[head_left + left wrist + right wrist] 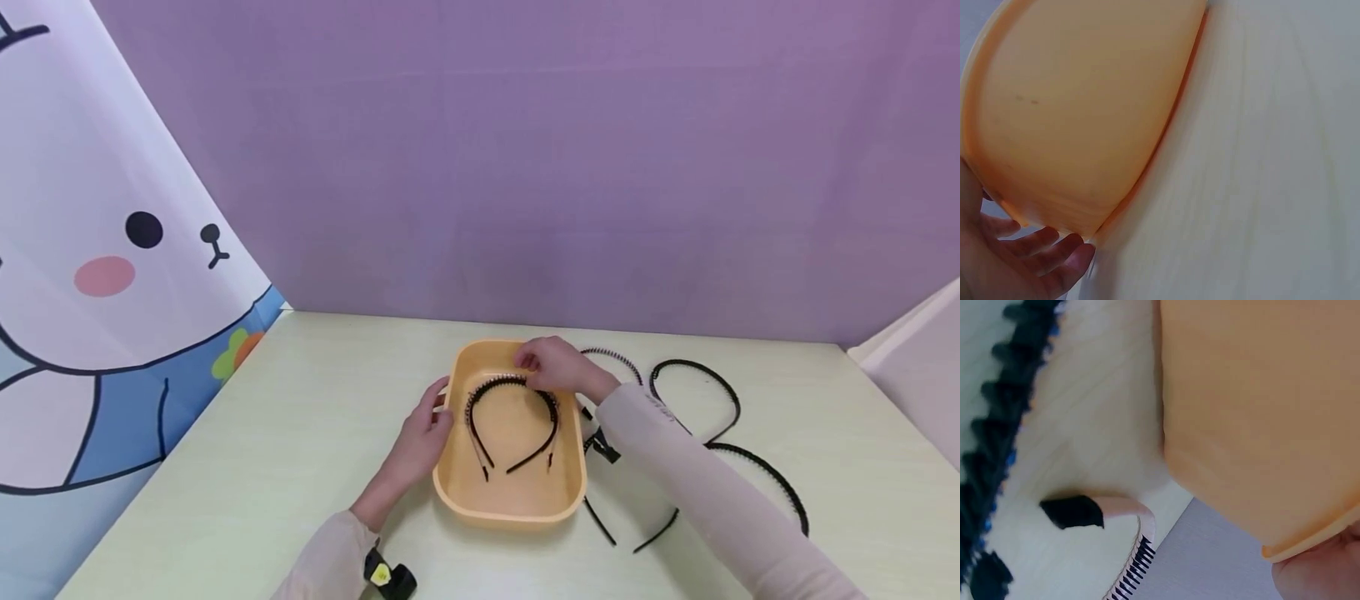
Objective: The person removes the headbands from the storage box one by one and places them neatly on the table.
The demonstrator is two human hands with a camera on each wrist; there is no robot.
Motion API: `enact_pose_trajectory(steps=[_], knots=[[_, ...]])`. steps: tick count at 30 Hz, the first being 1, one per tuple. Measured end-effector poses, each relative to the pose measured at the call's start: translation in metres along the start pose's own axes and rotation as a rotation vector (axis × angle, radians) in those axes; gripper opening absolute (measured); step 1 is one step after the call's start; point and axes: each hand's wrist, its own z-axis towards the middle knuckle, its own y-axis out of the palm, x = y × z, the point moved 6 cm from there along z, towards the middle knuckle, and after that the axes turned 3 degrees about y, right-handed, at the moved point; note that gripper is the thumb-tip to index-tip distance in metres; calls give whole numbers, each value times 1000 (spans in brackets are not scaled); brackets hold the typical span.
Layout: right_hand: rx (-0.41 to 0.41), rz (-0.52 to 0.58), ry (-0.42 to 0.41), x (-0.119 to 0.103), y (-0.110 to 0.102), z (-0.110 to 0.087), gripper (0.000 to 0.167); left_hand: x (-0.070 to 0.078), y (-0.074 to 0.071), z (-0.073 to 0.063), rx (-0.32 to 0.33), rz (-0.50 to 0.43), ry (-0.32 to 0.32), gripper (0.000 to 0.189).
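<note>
The left hand (417, 435) rests against the left side of a shallow orange tray (517, 500), its relaxed fingers touching the outer wall, as the left wrist view confirms. The right hand (558, 364) reaches over the opposite rim, fingers curled above the top of a black headband (506, 382); whether they are clamped on it cannot be told, since the hand itself conceals the fingertips. The right wrist view cuts off most of this hand, and the tray wall screens what lies within. The tray, standing on the pale table (360, 375), contains the black headband and, partly overlapped by it, a thinner pale headband (485, 473) with dark ends; its upper course is hard to make out. To the right of the tray lie several loose headbands (738, 406), dark and overlapping, their number obscured by the right sleeve (690, 475). In the right wrist view, a dark toothed band (1000, 434) with blue specks is blurred and cut by the frame, near a pale band (1125, 505) with a black tip. A purple cloth (525, 167) stands behind.
</note>
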Motion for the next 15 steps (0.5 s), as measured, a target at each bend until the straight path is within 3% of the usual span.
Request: enact_pose_trajectory(steps=[9, 15], knots=[[42, -262, 37, -2, 13, -1, 21, 3, 1, -4, -10, -15, -6, 50], [64, -322, 34, -5, 14, -2, 19, 2, 0, -1, 0, 10, -13, 50]])
